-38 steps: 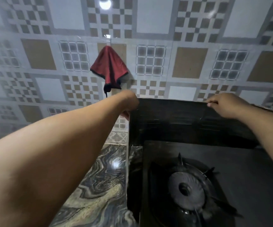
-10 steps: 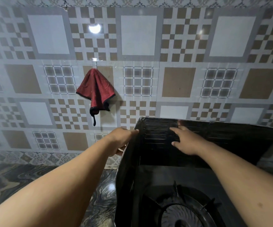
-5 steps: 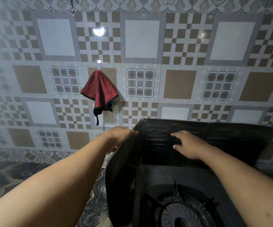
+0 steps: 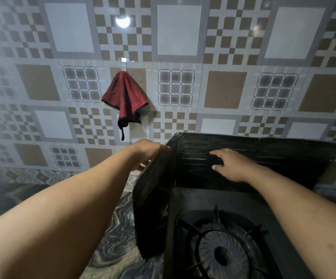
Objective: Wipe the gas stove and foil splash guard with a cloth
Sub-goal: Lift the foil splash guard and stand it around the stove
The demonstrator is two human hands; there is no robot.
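Reaching over the stove [image 4: 280,224], the person has both bare arms stretched forward, and neither hand carries a cloth. Nearest the camera, a burner [image 4: 223,256] sits at the stove's front left corner, dark and dry-looking, with no sign of wiping. Beyond it stands the dark splash guard [image 4: 284,154], folded around the stove's left side and back edge. The left hand [image 4: 149,152] grips the top edge of the guard's left panel near the corner fold, fingers curled over it. The right hand [image 4: 231,165] lies flat and relaxed, fingers straight, pressing on the ribbed inner face of the back panel. Left of the stove runs a marbled countertop [image 4: 110,252]. Farthest off, a red cloth [image 4: 126,97] hangs from a hook on the patterned tile wall [image 4: 179,30], above and left of the guard, well apart from both hands. Judging from this, wiping has not begun: the cloth must be fetched first, and guard and stove both remain to clean
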